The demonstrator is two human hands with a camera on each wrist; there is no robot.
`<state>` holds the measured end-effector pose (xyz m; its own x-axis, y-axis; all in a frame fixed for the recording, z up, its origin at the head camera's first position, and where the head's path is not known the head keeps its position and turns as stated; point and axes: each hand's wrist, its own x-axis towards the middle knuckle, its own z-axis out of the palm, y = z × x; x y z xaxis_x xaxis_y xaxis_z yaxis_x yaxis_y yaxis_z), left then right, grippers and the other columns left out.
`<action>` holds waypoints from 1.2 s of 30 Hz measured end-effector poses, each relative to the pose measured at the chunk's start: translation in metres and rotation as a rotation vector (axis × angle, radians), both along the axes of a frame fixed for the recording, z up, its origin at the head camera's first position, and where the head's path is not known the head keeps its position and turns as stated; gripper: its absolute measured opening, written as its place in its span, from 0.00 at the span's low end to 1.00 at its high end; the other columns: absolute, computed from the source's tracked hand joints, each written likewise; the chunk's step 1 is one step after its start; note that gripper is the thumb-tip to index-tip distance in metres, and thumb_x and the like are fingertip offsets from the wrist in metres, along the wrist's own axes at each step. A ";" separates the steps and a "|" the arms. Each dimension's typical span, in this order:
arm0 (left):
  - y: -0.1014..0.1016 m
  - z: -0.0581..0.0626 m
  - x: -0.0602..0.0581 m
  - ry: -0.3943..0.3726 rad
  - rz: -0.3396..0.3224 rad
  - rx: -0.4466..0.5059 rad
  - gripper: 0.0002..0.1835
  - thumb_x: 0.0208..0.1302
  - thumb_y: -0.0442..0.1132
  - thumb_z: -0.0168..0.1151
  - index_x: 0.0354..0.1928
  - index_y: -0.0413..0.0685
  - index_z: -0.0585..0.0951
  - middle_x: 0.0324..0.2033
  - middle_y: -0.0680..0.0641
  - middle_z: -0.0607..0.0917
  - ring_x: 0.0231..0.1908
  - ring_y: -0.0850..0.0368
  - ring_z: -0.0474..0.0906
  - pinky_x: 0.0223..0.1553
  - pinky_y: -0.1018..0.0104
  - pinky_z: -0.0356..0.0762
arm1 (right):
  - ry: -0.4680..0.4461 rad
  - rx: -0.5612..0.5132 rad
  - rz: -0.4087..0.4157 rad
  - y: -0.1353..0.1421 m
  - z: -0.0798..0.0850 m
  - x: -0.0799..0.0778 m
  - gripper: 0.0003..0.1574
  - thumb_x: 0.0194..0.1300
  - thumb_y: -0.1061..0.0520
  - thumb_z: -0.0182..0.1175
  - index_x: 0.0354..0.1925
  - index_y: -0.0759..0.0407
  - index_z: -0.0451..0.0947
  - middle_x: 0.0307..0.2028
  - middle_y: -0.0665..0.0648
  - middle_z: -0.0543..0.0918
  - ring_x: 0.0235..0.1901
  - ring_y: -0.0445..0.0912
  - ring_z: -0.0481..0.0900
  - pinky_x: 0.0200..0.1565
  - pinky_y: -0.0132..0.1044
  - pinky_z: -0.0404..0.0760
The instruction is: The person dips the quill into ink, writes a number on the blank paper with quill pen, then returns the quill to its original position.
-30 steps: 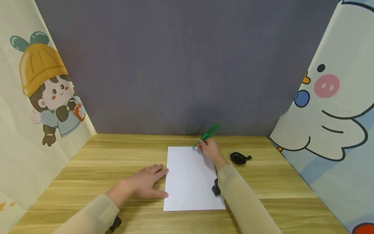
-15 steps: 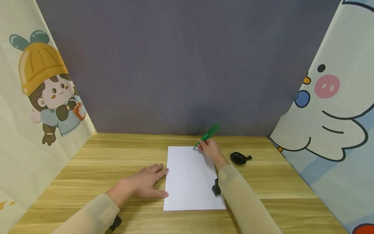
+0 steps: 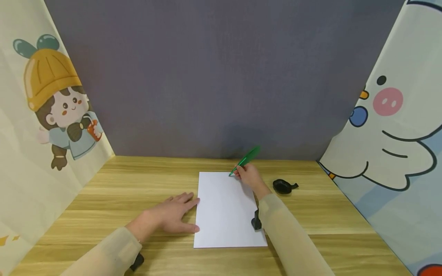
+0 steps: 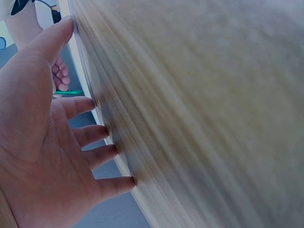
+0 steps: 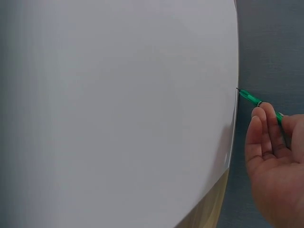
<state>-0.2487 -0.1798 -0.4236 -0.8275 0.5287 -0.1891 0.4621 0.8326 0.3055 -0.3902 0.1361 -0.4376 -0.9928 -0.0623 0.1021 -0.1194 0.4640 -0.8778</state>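
1. Scarcely anything has moved since the earlier frame: the whole view has shifted slightly, while both hands lie much as they did, and any change in the pen (image 3: 250,154) against the sheet (image 3: 224,214) is too small to be sure of.
2. Nearest are the left sleeve (image 3: 107,251) and right sleeve (image 3: 293,234), each with a small black piece beside it.
3. Left hand (image 3: 172,214): palm down on the table (image 3: 100,207), fingers straight and spread, gripping nothing; thumb and forefinger tips touch the sheet's left edge.
4. The sheet lies flat, long side running away from the person, with no mark that I can make out. It should be light, thin and easily creased or slid, so flat fingertips near an edge seem the best hold.
5. Right hand (image 3: 249,177): fingers curled in a pinch round the pen's lower shaft, over the sheet's far end. The pen leans right, its tip just inside the far edge; whether it touches, I cannot tell.
6. Green and slim, with a broad feather-like top, the pen looks light, stiff in the shaft and perhaps softer above. Low on the shaft, near the tip, is the place to hold it.
7. Right of that hand, a rounded black thing (image 3: 282,186) sits on the table.
8. Behind stands a dark panel (image 3: 207,76).
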 end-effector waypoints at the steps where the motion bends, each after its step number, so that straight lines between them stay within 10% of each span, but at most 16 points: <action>1: 0.000 0.000 0.000 0.001 0.000 -0.001 0.56 0.69 0.78 0.62 0.88 0.56 0.60 0.88 0.39 0.56 0.87 0.36 0.52 0.84 0.29 0.54 | -0.002 0.003 0.000 0.000 0.000 0.000 0.18 0.88 0.58 0.52 0.56 0.70 0.84 0.46 0.65 0.91 0.46 0.51 0.89 0.47 0.36 0.87; 36: 0.000 0.000 0.000 -0.011 0.010 0.005 0.56 0.68 0.79 0.62 0.88 0.57 0.60 0.88 0.40 0.55 0.87 0.36 0.51 0.84 0.29 0.54 | 0.019 -0.006 0.020 0.002 -0.007 -0.006 0.18 0.87 0.58 0.53 0.55 0.69 0.85 0.43 0.64 0.91 0.41 0.46 0.88 0.43 0.33 0.85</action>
<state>-0.2483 -0.1799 -0.4232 -0.8306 0.5213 -0.1961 0.4503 0.8357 0.3145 -0.3958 0.1385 -0.4448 -0.9892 -0.0814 0.1217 -0.1456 0.4563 -0.8778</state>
